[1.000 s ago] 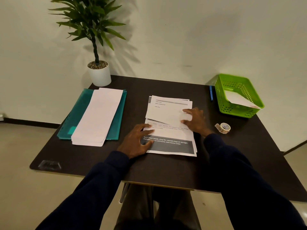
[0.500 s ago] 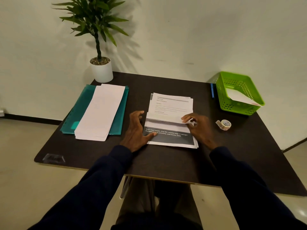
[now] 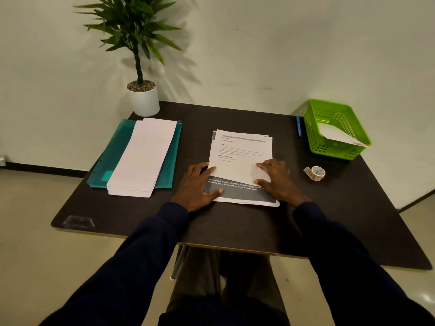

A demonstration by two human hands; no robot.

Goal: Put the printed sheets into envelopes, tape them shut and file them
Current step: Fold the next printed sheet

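A stack of printed sheets lies in the middle of the dark table. Its top sheet ends short of the stack's near edge, so the dark banner of the sheet below shows. My right hand pinches the top sheet's near right corner, fingers on top and thumb beneath. My left hand rests spread on the stack's left edge, with its index finger at the top sheet's near left corner. A pile of long white envelopes lies on a teal folder at the left.
A green basket at the back right holds one white envelope. A tape roll lies in front of it and a blue pen to its left. A potted plant stands at the back left.
My right hand came from the top sheet's far right down to its near right corner and took hold there. My left hand shifted up along the stack's left edge.
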